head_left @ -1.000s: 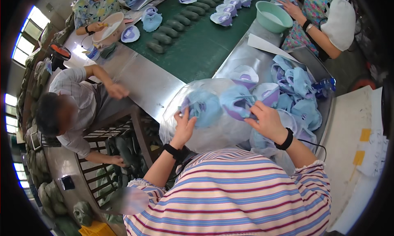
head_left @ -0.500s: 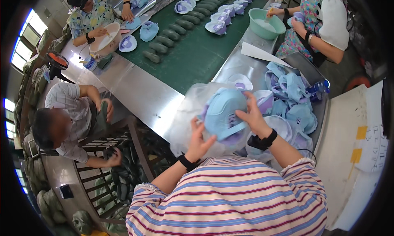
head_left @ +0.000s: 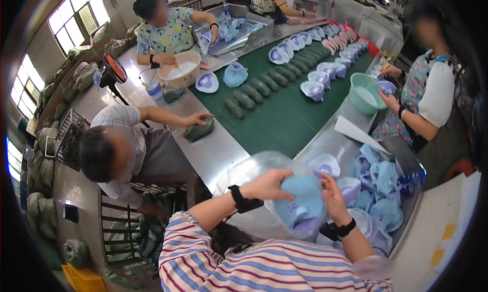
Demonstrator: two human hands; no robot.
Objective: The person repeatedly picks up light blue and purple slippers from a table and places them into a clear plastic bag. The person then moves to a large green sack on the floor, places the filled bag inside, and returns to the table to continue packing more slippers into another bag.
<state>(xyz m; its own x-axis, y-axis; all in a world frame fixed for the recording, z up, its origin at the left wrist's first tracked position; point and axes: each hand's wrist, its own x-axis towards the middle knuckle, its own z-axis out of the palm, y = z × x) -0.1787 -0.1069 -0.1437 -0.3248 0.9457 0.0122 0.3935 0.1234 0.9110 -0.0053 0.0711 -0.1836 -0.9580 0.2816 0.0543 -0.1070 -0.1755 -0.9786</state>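
Between my hands I hold a light blue shoe upper [head_left: 301, 200] with lavender parts, in front of my chest. My left hand [head_left: 270, 185] is closed on its left edge, thumb across the blue face. On the opposite edge, my right hand [head_left: 333, 196] grips it with bent fingers. Under the upper lies a translucent plastic sheet or bag [head_left: 254, 218], partly covered by it. Close to my right hand, a white and lavender upper [head_left: 325, 165] and another upper [head_left: 348, 189] rest on the metal surface.
A metal tray [head_left: 414, 203] at right holds a pile of blue uppers [head_left: 384, 175]. Green shoe lasts [head_left: 262, 87] line the green conveyor belt [head_left: 272, 129]. A co-worker at left handles a green last [head_left: 198, 131]. Others work beside a pink basin [head_left: 180, 76] and a green basin [head_left: 363, 96].
My view has tilted up. The upper has turned in my hands; my left hand has moved to its upper left edge. The co-worker at left has set a green last on the metal table edge.
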